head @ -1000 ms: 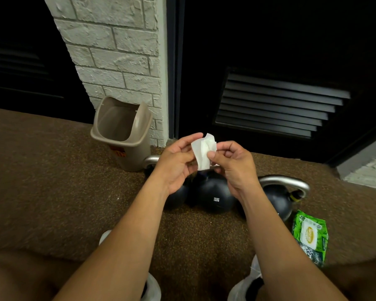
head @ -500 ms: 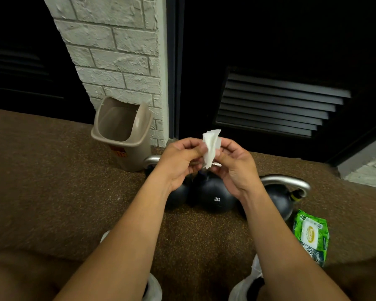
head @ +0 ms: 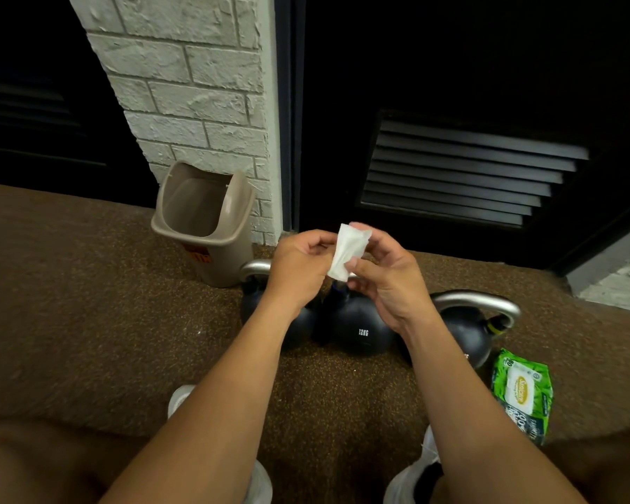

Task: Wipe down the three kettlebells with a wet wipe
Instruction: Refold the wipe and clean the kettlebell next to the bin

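- Left hand (head: 299, 265) and right hand (head: 386, 278) both pinching a folded white wet wipe (head: 347, 251), held up in the air
- Three black kettlebells (head: 357, 331) in a row on the brown floor (head: 88, 303) below
- Green wipes pack (head: 522, 394) lying just right of them

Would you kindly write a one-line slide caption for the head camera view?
Both hands, left hand and right hand, hold a wet wipe above three kettlebells on the floor.
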`<control>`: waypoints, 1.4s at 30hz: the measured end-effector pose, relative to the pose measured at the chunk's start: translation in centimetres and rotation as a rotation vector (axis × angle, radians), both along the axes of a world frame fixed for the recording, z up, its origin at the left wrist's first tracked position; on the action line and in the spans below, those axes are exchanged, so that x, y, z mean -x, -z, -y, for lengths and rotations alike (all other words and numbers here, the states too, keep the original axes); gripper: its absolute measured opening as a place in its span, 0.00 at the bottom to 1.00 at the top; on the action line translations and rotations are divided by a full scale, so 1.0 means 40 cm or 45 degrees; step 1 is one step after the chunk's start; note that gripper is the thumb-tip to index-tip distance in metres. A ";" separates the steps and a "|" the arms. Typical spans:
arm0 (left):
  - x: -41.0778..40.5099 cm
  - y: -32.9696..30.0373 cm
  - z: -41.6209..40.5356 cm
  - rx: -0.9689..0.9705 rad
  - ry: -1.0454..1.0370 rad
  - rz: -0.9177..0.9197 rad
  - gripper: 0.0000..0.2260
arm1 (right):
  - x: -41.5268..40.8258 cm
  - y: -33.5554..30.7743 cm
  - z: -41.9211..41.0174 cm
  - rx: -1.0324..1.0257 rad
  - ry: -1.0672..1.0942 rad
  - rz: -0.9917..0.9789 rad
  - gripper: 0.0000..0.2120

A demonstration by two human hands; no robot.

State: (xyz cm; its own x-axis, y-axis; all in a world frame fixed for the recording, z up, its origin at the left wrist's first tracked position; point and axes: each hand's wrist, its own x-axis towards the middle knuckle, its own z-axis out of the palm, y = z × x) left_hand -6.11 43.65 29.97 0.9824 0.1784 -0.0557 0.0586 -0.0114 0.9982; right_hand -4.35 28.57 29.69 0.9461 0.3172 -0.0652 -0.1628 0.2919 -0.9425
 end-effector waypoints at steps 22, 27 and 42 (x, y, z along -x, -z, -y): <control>-0.014 -0.012 0.015 0.454 -0.203 -0.211 0.04 | 0.006 0.007 0.029 -0.126 0.107 -0.157 0.17; -0.016 -0.022 0.011 0.635 -0.098 -0.278 0.08 | -0.005 0.020 0.018 -0.021 0.301 -0.198 0.07; -0.025 0.006 0.011 0.380 -0.133 -0.186 0.11 | -0.011 0.039 0.032 0.546 0.216 0.267 0.10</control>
State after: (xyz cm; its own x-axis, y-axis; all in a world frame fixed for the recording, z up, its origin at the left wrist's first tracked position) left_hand -5.11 43.23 29.72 0.9375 0.2321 -0.2591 0.1864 0.2936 0.9376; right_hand -3.89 27.31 28.13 0.9887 0.1443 0.0407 0.0587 -0.1228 -0.9907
